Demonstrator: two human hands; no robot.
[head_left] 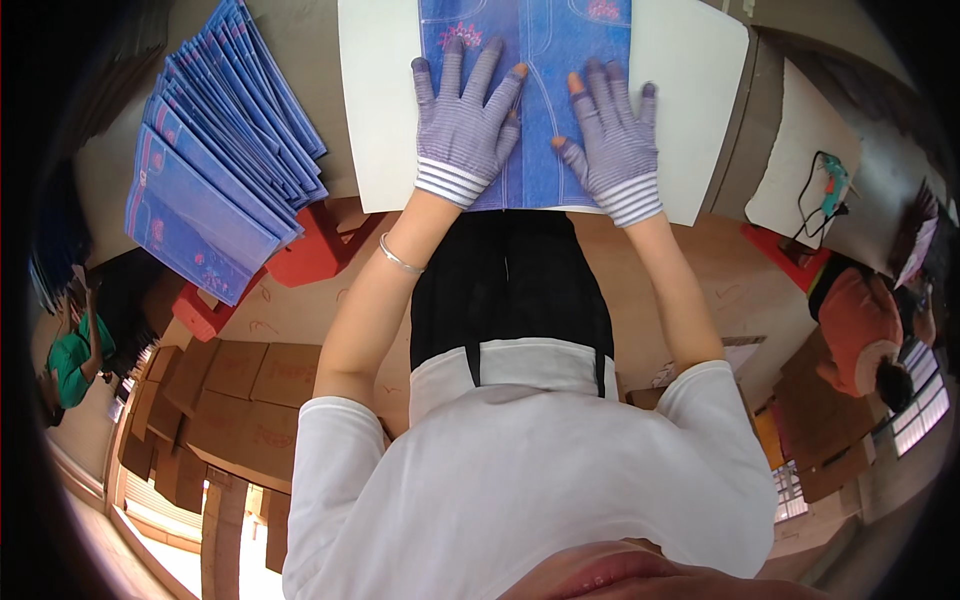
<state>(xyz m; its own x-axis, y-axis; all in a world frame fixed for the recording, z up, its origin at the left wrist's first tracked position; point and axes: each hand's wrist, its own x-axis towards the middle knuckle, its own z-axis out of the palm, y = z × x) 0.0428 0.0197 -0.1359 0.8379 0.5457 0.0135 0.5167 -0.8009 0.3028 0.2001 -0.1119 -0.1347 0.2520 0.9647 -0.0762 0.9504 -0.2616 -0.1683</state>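
A blue denim-print sheet (540, 90) with pink flower motifs lies on a white board (690, 90) in front of me. On its left part rests my left hand (462, 130), in a striped purple-grey glove, fingers spread and stretched out. My right hand (612, 145), gloved the same way, lies over the right edge of the sheet with its fingers extended. Both gloves leave some fingertips bare. Neither hand grips anything; they press flat on the surface. The far end of the sheet runs out of view.
A fanned pile of blue denim-print pieces (205, 205) lies at the left, above red stools (310, 250). To the right, a teal hand tool (832, 185) with a black cord sits on a white sheet. Cardboard boxes (235, 420) are stacked behind. Co-workers (862, 320) are at both sides.
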